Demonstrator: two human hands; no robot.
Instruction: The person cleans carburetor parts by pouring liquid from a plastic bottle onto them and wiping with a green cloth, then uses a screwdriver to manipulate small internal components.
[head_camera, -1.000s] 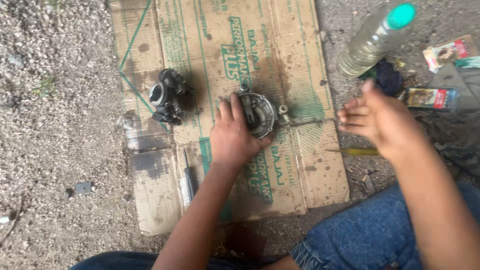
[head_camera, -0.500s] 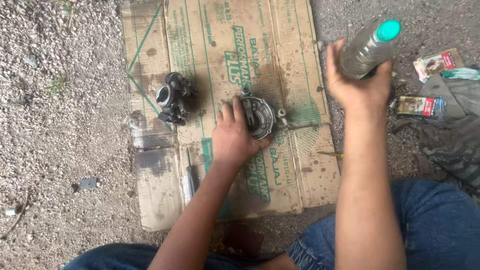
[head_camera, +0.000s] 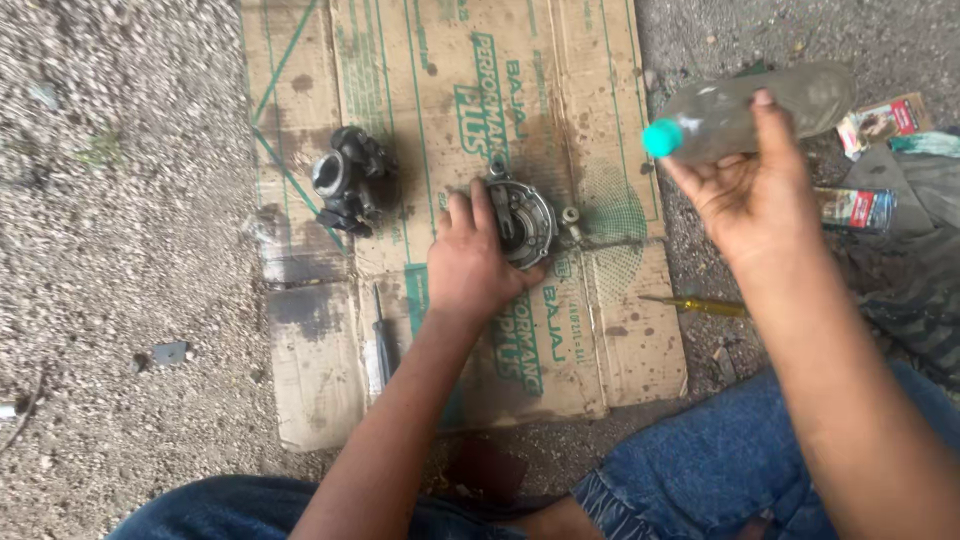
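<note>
Ground: grey gravel (head_camera: 120, 200) on the far left, with a flattened cardboard sheet (head_camera: 600, 360) laid over it
Dark part: a black carburettor-like body (head_camera: 350, 180) sits on the cardboard, left of both hands and apart from them
Tool on cardboard: a slim dark tool (head_camera: 381, 335) lies just left of the left forearm, long axis running toward the person
Left hand (head_camera: 468, 265): palm down, fingers curled closed against the left rim of the round metal housing (head_camera: 522, 220), pinning it to the cardboard
Housing position: mid-cardboard, down and to the left of the bottle; the left hand is the nearer one
Screwdriver (head_camera: 695, 305): yellow handle, lying below the right hand, off the cardboard edge
Right hand (head_camera: 745, 195): raised, palm toward the camera, fingers wrapped shut round the clear plastic bottle (head_camera: 760, 110)
Bottle axis: nearly level, teal cap (head_camera: 660, 138) pointing left toward the housing
Far right: small printed packets (head_camera: 880, 120) and grey cloth (head_camera: 915, 270)
</note>
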